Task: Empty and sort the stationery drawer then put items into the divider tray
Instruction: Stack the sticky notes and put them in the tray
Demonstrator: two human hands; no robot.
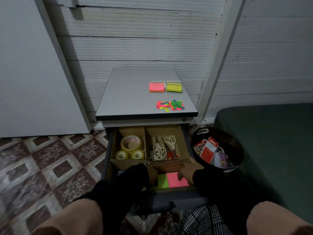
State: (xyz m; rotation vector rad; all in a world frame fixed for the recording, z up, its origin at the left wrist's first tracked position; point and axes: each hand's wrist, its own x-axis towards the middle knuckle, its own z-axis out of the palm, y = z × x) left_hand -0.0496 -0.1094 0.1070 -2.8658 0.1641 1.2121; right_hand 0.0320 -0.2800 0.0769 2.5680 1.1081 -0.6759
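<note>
At lower centre of the frame, both hands reach into the tray (183, 141) in the open drawer (108, 150); right hand (189, 172) rests fingers on the pink pad (177, 181); left hand (153, 177), mostly hidden by its sleeve, touches the green pad (163, 181), grip unclear; tape (130, 143) and scissors (169, 143) fill the upper compartments

Open drawer (108, 150) holds cardboard divider tray (145, 143), four compartments. Back-left: three clear tape rolls (130, 147), one large behind two small. Back-right: scissors (165, 147), several pairs, white handles plus one red, lying flat, overlapping. Front-right: green sticky pad (163, 181) and pink sticky pad (176, 180) flat, side by side, touching. Front-left contents mostly hidden by sleeve. On cabinet top (128, 92): pink note stack (156, 87) beside yellow note stack (174, 86), loose pile of coloured page flags (170, 106) nearer the front edge.
</note>
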